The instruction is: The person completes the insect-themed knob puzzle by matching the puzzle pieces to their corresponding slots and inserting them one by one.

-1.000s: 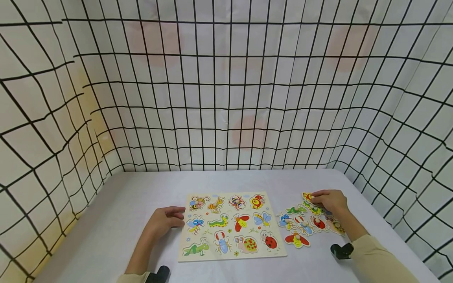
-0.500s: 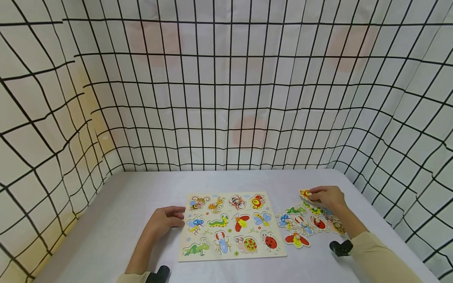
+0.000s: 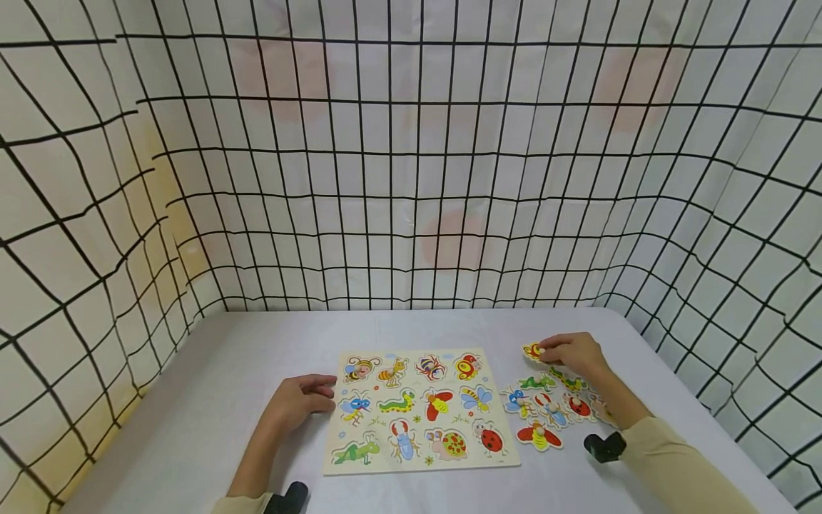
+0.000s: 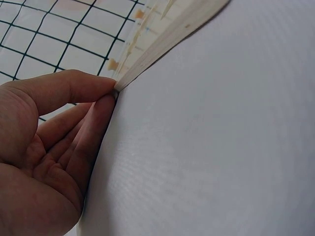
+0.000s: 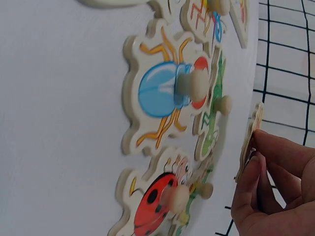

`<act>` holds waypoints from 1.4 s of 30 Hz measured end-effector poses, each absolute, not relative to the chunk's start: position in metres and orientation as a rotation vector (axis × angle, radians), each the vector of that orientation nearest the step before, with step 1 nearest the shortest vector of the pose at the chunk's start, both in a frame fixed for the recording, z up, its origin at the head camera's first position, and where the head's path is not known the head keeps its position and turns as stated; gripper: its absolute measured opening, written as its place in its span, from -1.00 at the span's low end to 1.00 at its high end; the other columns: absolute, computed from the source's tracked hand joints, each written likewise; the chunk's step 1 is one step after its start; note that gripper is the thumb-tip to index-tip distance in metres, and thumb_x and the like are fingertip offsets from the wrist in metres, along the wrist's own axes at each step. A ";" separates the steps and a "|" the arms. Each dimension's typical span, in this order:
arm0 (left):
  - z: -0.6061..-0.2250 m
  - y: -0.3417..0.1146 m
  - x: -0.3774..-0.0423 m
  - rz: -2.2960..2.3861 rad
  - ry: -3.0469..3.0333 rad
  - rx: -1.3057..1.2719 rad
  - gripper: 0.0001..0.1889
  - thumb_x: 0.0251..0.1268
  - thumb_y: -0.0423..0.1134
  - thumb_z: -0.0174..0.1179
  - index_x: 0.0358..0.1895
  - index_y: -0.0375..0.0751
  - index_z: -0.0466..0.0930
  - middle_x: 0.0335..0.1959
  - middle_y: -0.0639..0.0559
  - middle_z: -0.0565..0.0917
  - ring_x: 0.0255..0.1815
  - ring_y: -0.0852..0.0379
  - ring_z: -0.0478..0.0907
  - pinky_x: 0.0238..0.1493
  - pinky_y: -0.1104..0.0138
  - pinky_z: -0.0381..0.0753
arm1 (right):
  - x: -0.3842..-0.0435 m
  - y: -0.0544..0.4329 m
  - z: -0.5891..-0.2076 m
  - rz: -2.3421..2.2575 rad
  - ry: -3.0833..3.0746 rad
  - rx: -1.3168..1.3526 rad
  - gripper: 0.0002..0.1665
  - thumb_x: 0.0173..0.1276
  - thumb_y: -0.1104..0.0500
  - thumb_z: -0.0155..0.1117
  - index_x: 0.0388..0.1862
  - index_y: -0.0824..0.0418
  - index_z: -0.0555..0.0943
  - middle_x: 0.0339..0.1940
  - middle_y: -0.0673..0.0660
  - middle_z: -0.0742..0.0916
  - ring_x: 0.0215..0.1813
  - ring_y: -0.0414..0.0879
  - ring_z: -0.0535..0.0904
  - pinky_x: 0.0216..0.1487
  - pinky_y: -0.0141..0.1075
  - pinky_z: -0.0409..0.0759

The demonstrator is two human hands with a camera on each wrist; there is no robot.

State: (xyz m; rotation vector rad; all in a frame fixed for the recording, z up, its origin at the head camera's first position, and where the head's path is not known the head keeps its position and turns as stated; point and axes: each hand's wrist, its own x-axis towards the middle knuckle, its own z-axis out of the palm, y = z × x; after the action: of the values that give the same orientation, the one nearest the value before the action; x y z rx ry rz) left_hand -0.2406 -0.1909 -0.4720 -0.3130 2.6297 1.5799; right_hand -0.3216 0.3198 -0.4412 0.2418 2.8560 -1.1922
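A pale wooden peg puzzle board [image 3: 379, 460] printed with rows of insects lies flat at the table's centre. My left hand [image 3: 300, 403] pinches the board's left edge between thumb and fingers; the left wrist view shows fingertips [image 4: 106, 88] meeting there. Right of the board, my right hand [image 3: 578, 353] holds a yellow-and-red insect puzzle piece [image 3: 531, 351] above the table. In the right wrist view that piece [image 5: 248, 145] appears edge-on between thumb and fingers, its picture hidden. Beneath lie loose pieces, among them a blue beetle piece [image 5: 157, 91] and a ladybug piece [image 5: 155, 201].
More loose knobbed pieces cluster right of the board, including a grasshopper piece [image 3: 536, 383], a caterpillar piece [image 3: 568, 380] and a red-winged insect piece [image 3: 539, 436]. A white cloth covers the table [image 3: 193, 428]. Black-gridded white walls [image 3: 411, 178] enclose the back and sides.
My right hand has lifted the yellow-and-red insect piece off the far end of the pile and carried it leftward. The left hand and the board have stayed put.
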 end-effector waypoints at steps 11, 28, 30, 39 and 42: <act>-0.470 -0.190 -0.240 1.590 2.619 -0.315 -0.54 0.07 -0.36 0.44 0.12 -0.16 0.72 -0.29 0.02 0.72 -0.26 0.08 0.58 -0.16 0.29 0.55 | -0.321 0.289 -0.440 -1.203 2.837 0.144 -0.66 0.31 0.14 0.38 0.01 0.27 0.75 0.06 0.31 0.74 -0.13 0.01 0.61 -0.19 -0.27 0.55; -0.469 -0.189 -0.238 1.576 2.640 -0.310 -0.55 0.06 -0.37 0.44 0.11 -0.17 0.72 -0.30 0.03 0.72 -0.25 0.08 0.57 -0.15 0.29 0.54 | -0.320 0.249 -0.444 -1.233 2.786 0.081 -0.72 0.26 0.19 0.42 -0.06 0.25 0.78 -0.08 0.20 0.79 -0.24 -0.05 0.60 -0.21 -0.28 0.59; -0.469 -0.189 -0.239 1.574 2.641 -0.310 -0.55 0.06 -0.37 0.44 0.11 -0.17 0.72 -0.30 0.03 0.72 -0.25 0.08 0.57 -0.15 0.29 0.54 | -0.320 0.245 -0.445 -1.219 2.797 0.069 -0.73 0.25 0.20 0.42 -0.07 0.25 0.78 -0.09 0.20 0.80 -0.26 -0.06 0.60 -0.22 -0.28 0.59; -0.468 -0.189 -0.238 1.579 2.631 -0.317 -0.55 0.06 -0.37 0.44 0.11 -0.17 0.72 -0.29 0.02 0.72 -0.25 0.08 0.58 -0.16 0.30 0.55 | -0.320 0.226 -0.447 -1.205 2.809 0.022 -0.73 0.19 0.23 0.44 -0.10 0.24 0.79 -0.13 0.17 0.80 -0.27 -0.06 0.59 -0.25 -0.29 0.55; -0.468 -0.189 -0.238 1.584 2.631 -0.311 -0.55 0.06 -0.37 0.44 0.11 -0.18 0.72 -0.29 0.01 0.72 -0.25 0.07 0.58 -0.16 0.30 0.55 | -0.319 0.220 -0.448 -1.196 2.809 0.017 -0.74 0.19 0.23 0.44 -0.12 0.21 0.80 -0.13 0.15 0.79 -0.27 -0.06 0.58 -0.24 -0.29 0.53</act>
State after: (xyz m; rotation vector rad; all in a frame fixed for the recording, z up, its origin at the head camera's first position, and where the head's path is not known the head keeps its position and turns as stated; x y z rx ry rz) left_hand -0.2383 -0.1886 -0.4681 -0.3108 2.6311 1.5837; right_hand -0.3193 0.2201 -0.4479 0.0165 2.8091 -1.1964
